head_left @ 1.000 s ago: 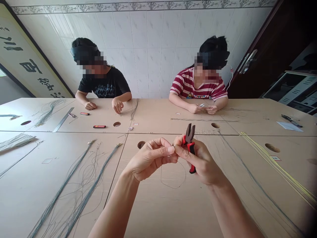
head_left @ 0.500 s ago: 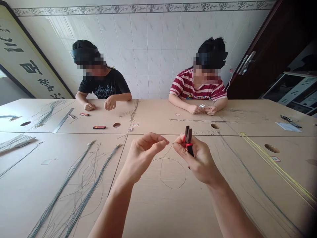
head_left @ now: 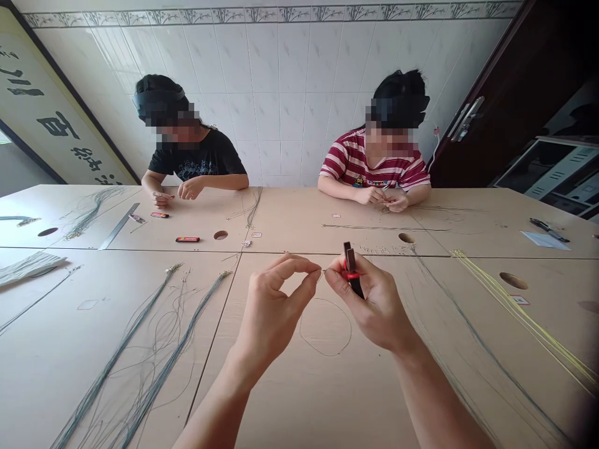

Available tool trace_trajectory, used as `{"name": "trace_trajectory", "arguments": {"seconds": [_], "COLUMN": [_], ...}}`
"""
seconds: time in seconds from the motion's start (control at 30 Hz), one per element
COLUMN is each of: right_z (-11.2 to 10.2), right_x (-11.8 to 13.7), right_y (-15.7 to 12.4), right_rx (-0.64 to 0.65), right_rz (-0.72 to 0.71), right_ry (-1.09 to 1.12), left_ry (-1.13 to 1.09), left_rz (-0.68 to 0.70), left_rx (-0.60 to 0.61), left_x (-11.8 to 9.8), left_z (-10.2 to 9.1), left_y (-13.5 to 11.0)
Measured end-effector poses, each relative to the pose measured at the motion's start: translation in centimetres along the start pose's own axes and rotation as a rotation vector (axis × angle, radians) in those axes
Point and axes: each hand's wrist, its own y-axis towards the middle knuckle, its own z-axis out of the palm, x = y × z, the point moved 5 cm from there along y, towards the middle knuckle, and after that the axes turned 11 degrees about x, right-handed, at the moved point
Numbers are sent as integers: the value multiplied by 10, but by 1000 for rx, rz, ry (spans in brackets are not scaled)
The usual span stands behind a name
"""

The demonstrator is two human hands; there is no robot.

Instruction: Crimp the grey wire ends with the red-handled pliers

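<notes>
Not much to read in here, honestly. There's a big framed calligraphy board (head_left: 51, 118) leaning against the left wall with large black brush characters on a pale ground, but I can't make them out. The small red-and-black bar (head_left: 188, 239) on the far half of the table has some print on it, too tiny to read. Same for the graphic on the black T-shirt (head_left: 202, 163) of the person across on the left; the other person wears a red-and-white striped shirt (head_left: 355, 163).

The table (head_left: 299, 386) is pale wood-look laminate, several tops pushed together, with round cable holes. Long grey wire bundles (head_left: 154, 337) run down the left side, yellow strands (head_left: 524, 312) down the right. The wall behind is white tile with a patterned border strip on top, and there's a dark wooden door (head_left: 496, 106) with a metal handle on the right.

Up close: the left hand (head_left: 274, 308) has thumb and forefinger pinched narrow on the end of a thin wire (head_left: 327, 340), which drops into a loop lying on the table right below both hands. The right hand (head_left: 374, 305) is wrapped around red-handled pliers (head_left: 350, 269), nose pointing up with the jaws together, while its fingertips pinch the same wire end just beside the left hand's.
</notes>
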Motion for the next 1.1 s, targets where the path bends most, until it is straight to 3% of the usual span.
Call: {"name": "trace_trajectory", "arguments": {"seconds": [0.17,0.87,1.1], "right_z": [0,1,0], "right_x": [-1,-2,-2], "right_y": [1,1,2], "right_rx": [-8,5,-9], "right_rz": [-3,-14,-30], "right_ry": [13,35,25], "left_ry": [121,270,225], "left_rz": [18,109,-12], "left_rx": [5,-26,0], "left_x": [0,-9,0], "left_z": [3,8,4], "left_y": [0,0,0]}}
